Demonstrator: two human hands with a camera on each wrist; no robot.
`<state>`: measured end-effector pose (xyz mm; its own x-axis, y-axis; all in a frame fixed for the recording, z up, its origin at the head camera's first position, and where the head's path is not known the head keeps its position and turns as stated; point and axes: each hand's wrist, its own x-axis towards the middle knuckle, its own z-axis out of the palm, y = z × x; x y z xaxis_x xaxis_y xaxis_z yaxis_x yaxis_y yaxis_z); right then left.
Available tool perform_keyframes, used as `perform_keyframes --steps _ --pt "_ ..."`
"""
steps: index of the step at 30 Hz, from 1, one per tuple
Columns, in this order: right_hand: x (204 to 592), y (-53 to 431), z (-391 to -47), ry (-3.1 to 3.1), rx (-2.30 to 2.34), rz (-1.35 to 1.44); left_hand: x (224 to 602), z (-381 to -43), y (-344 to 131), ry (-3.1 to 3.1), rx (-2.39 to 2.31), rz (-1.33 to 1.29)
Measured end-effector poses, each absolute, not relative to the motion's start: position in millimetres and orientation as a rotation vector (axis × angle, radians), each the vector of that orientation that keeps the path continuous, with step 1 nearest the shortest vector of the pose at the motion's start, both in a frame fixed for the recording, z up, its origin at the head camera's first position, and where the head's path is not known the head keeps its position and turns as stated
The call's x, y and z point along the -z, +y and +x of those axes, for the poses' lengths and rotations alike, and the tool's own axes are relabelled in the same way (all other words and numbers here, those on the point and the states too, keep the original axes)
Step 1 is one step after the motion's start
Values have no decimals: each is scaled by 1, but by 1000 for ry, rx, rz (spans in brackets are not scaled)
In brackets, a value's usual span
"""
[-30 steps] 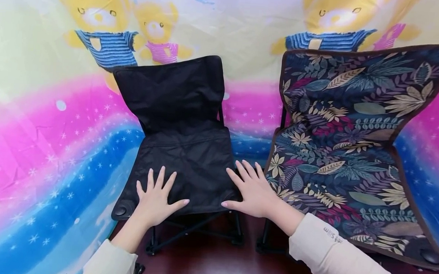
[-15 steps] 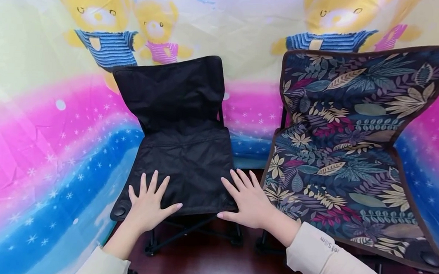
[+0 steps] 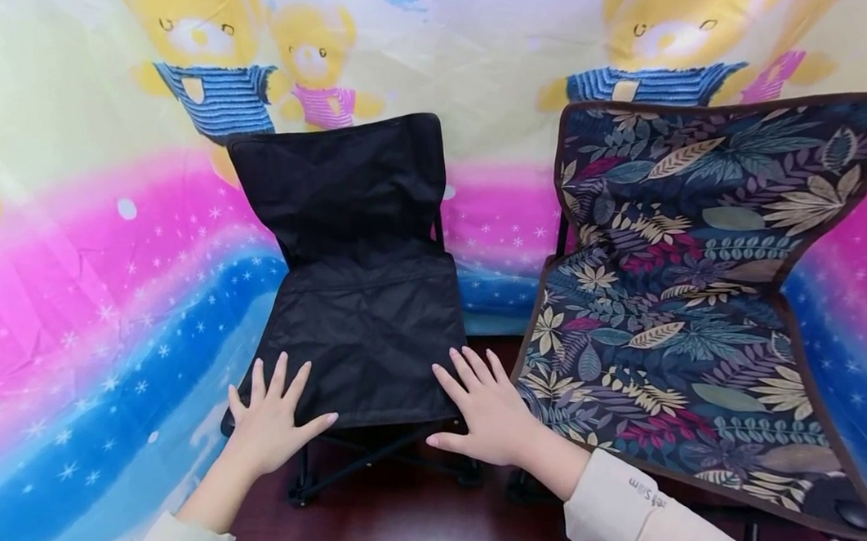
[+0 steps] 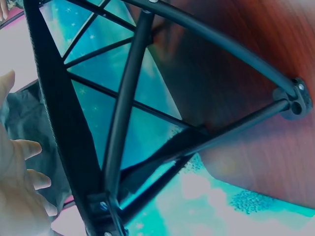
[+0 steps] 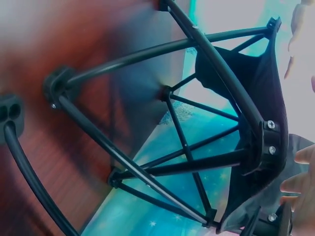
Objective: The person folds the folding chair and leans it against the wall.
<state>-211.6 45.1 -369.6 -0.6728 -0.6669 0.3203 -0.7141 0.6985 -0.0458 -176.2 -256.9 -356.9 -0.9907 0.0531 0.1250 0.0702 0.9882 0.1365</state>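
Note:
A black folding chair (image 3: 364,332) stands unfolded on a dark red, glossy floor. My left hand (image 3: 271,425), fingers straight and spread, is over the front left corner of its seat. Near the front right corner my right hand (image 3: 492,412) is spread the same way. Neither hand holds anything; whether they touch the fabric cannot be told. Black frame tubes (image 4: 125,98) and a foot joint (image 4: 294,101) show beneath the seat in the left wrist view. In the right wrist view, crossed tubes (image 5: 133,167) run below the seat, with fingers (image 5: 294,184) at the right edge.
To the right stands a larger folding chair (image 3: 665,348) with leaf-patterned fabric, close to my right hand and forearm. A cloth backdrop (image 3: 502,78) printed with bears hangs behind both chairs and runs down the left side.
Both hands have moved down toward the front of the black chair's seat, the left hand also further left. Fingers stay spread. The chairs have not moved.

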Motion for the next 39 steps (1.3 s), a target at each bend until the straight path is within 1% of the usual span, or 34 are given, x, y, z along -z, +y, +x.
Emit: perform_keyframes --steps 18,25,39 --pt "378 40 -206 -2608 -275 1117 367 -162 -275 -3011 264 -37" --pt "383 38 -203 -2586 -268 1130 368 -159 -278 -3043 278 13" --pt "384 35 -197 -2614 -295 1143 376 -156 -287 -3033 272 14"
